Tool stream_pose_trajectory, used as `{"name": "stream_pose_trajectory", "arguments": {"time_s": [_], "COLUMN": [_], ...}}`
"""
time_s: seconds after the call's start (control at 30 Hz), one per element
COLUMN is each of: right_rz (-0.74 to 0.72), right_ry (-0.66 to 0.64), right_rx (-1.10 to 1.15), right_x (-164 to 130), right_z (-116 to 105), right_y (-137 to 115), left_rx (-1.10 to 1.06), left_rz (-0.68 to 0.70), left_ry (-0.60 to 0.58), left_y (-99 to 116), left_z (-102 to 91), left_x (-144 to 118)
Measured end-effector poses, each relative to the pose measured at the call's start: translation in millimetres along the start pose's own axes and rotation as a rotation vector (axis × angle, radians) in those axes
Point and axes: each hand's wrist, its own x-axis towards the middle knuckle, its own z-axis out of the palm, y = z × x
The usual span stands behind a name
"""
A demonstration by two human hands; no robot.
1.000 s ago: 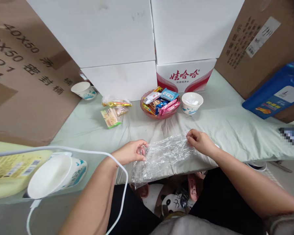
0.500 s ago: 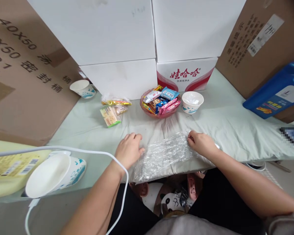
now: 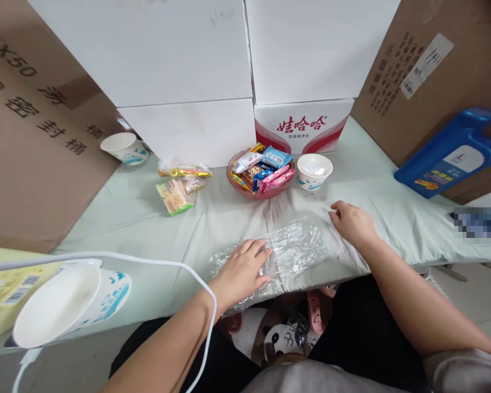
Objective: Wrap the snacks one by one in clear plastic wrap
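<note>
A crinkled clear plastic bag [image 3: 298,248] lies flat along the front of the covered table. My left hand [image 3: 243,270] rests on its left part, palm down with the fingers spread. To the right of the bag, apart from it, is my right hand [image 3: 354,225]; its fingers are loosely bent and nothing shows in them. Behind the bag stands a pink glass bowl [image 3: 239,188] full of wrapped snacks [image 3: 276,157]. A paper cup [image 3: 315,174] with clear plastic inside stands right of the bowl. Packaged crackers [image 3: 174,196] and other wrapped snacks [image 3: 186,168] lie left of it.
White cartons [image 3: 188,131] line the back. Brown boxes [image 3: 33,164] stand at both sides. A blue bottle [image 3: 445,155] is at the right. One paper cup [image 3: 125,147] sits back left, another [image 3: 69,305] front left near a yellow container [image 3: 8,295]. A white cable [image 3: 147,260] crosses my left forearm.
My left hand has moved right onto the bag and spread out. My right hand has come off the bag's right edge and shifted right. The view has turned slightly.
</note>
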Motion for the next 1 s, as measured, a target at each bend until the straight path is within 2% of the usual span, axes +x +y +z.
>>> {"name": "stream_pose_trajectory", "arguments": {"time_s": [0.03,0.1,0.17,0.2,0.23,0.3,0.37,0.47,0.53,0.6,0.67,0.77,0.87,1.0], "right_rz": [-0.096,-0.420,-0.778,-0.903,-0.968,-0.948,-0.821,-0.701,-0.733,-0.822,-0.886,-0.878,-0.852,-0.868], "right_ry": [0.038,0.037,-0.080,-0.162,-0.243,-0.365,-0.430,-0.429,-0.378,-0.364,-0.415,-0.496,-0.519,-0.485], "right_rx": [0.070,0.208,0.282,0.284,0.267,0.203,0.133,0.092,0.139,0.205,0.225,0.196,0.203,0.311], "right_x": [-4,-16,-28,-32,-34,-32,-27,-21,-22,-24,-26,-25,-20,-19], "right_z": [-2,-3,-1,0,1,0,-4,-14,-18,-18,-15,-9,-8,-15], "right_y": [-3,-16,-32,-38,-41,-40,-29,-12,-8,-11,-16,-19,-16,-8], "left_rx": [0.005,0.016,0.027,0.029,0.030,0.031,0.037,0.037,-0.009,-0.062,-0.054,0.021,0.011,-0.144], "left_rz": [0.001,0.009,0.018,0.024,0.029,0.030,0.007,-0.046,-0.048,-0.044,-0.084,-0.176,-0.182,-0.125], "left_ry": [-0.003,0.000,0.006,0.006,0.005,0.003,0.022,0.134,0.181,0.101,-0.045,-0.199,-0.262,-0.254], "left_y": [0,-2,-9,-14,-21,-36,-50,-57,-49,-37,-26,-23,-31,-45], "left_z": [-0.3,0.9,3.9,5.6,7.0,7.5,3.1,-12.1,-23.3,-30.8,-32.9,-31.7,-34.5,-45.1], "left_x": [0,3,7,10,12,15,15,8,1,-4,-8,-11,-14,-18]}}
